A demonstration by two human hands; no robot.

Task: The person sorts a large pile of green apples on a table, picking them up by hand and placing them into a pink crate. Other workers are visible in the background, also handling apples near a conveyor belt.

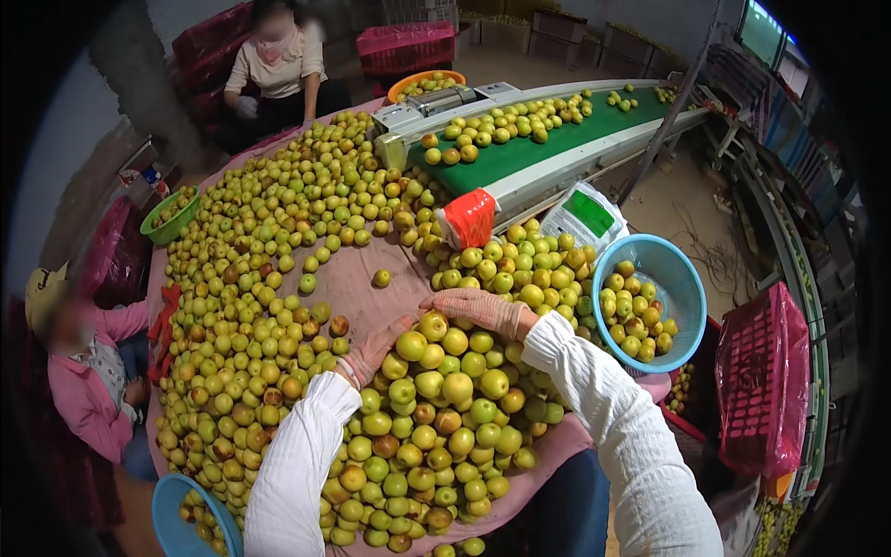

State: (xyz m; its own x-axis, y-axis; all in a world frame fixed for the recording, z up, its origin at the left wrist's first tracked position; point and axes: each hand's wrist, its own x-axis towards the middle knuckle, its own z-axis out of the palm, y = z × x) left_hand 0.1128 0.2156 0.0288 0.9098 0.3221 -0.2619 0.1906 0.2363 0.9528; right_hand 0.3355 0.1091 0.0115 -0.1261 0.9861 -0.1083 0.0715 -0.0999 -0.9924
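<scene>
A large heap of yellow-green jujubes (445, 390), some blushed brown, lies nearest me on the pink cloth (362, 268). Both my hands wear striped, pinkish knit gloves. Along the heap's far left edge curves my left hand (378, 350), its palm side against the fruit. My right hand (479, 310) lies across the heap's far edge, fingers stretched leftward. The fingertips of the two hands nearly meet, and neither hand is closed around a single fruit. One loose jujube (381, 278) rests on the bare cloth just beyond them.
A green conveyor belt (515, 157) carries jujubes at the back right. Beside my right arm stands a blue basket (698, 306); another blue basket (161, 508) is at lower left. One person (90, 376) sits left, another (292, 66) at the back. A pink-wrapped crate (762, 383) stands right.
</scene>
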